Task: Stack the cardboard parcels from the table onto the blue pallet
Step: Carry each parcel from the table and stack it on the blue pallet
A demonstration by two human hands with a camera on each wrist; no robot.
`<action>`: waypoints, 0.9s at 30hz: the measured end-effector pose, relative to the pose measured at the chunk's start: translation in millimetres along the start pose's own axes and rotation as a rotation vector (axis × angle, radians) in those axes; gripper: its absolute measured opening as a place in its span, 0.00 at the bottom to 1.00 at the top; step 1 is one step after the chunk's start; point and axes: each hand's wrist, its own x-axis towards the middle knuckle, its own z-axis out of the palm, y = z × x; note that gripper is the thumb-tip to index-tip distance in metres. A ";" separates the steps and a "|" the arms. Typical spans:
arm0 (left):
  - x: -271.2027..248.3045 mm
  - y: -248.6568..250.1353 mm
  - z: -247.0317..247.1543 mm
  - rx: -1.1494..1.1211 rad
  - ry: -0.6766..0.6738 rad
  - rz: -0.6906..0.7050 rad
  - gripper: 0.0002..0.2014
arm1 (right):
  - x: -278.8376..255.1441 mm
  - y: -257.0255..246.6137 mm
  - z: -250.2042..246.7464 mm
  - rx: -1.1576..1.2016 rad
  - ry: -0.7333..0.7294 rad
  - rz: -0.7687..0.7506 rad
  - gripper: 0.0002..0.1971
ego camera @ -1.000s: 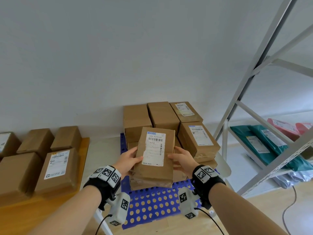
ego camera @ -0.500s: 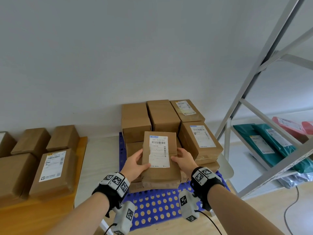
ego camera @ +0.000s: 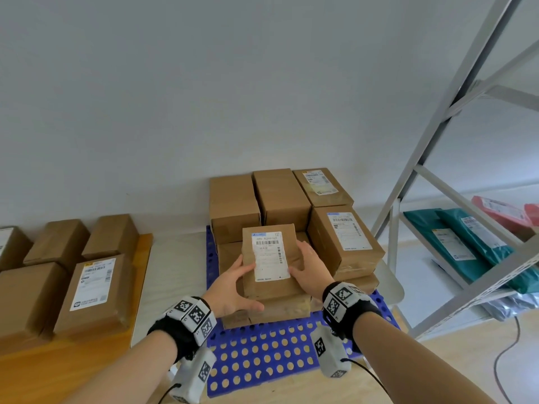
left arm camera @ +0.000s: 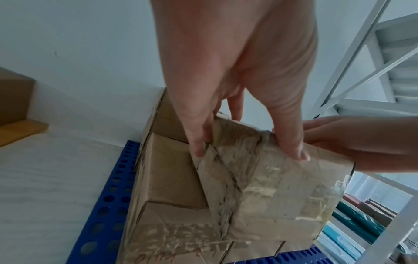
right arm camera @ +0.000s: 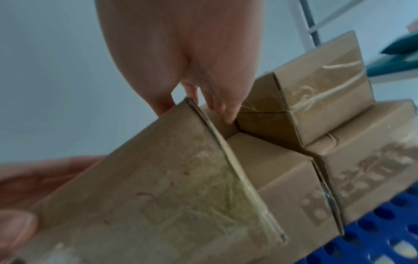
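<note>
Both hands hold a brown cardboard parcel (ego camera: 269, 258) with a white label on top, over the front middle of the stack on the blue pallet (ego camera: 262, 354). My left hand (ego camera: 233, 284) grips its left side, thumb on top and fingers underneath. On the opposite side my right hand (ego camera: 309, 268) grips it. In the left wrist view the thumb (left arm camera: 291, 142) and fingers (left arm camera: 199, 142) clasp the parcel's (left arm camera: 260, 187) taped end. The right wrist view shows the parcel (right arm camera: 158, 196) tilted, just above a lower box (right arm camera: 282, 169). Stacked parcels (ego camera: 280, 196) fill the pallet's back and right.
Several more parcels (ego camera: 93, 290) sit on the wooden table (ego camera: 73, 365) at left. A grey metal rack (ego camera: 431, 158) stands at right, with teal bags (ego camera: 466, 243) on its low shelf. A bare strip of perforated pallet lies in front of the stack.
The hands have carried the parcel forward and down, from chest height to just above the front middle box of the stack.
</note>
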 end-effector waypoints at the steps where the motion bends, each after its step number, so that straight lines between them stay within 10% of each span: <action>1: 0.2 0.7 0.4 0.009 0.000 0.002 0.52 | -2.3 -2.3 -0.9 -0.073 -0.010 -0.046 0.35; 13: 17.0 18.8 7.3 0.100 0.056 0.047 0.46 | -23.3 -5.2 -19.2 -0.455 -0.284 -0.206 0.40; 27: 44.4 38.6 24.7 0.102 0.053 0.040 0.45 | -7.6 20.8 -36.1 -0.556 -0.191 -0.214 0.37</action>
